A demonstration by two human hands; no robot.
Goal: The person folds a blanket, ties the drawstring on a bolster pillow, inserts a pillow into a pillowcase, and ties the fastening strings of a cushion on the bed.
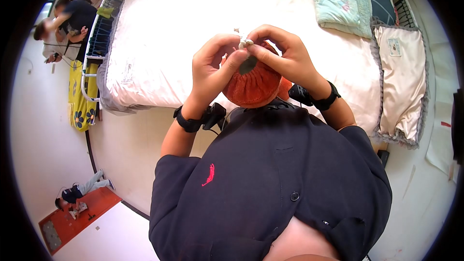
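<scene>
Left hand [209,63] and right hand [289,54] up in front of me, thumbs and fingertips closed in from 2 sides on a whitish piece [245,43]. Piece sits at the top of an orange plush [252,89], which is low between the hands, by my shirt [270,164] at the near edge of the bed [159,34]. Can't tell if the shirt or lap carries any of its weight.

Status, my read: mid-work. 1 grey-green leaf [248,65] lies against the plush just below the whitish piece, so that part looks in place. Plush body is gathered into folds toward the top and looks whole from this side.

What's left: unclear. Fingers cover the base of the whitish piece, so can't say whether it's fixed on or loose. Neither hand has let go, so I wouldn't call it done. Underside of the plush not visible either.

Also 1 orange bit [284,89] beside the plush, under the right wrist; can't tell if it's attached.
</scene>
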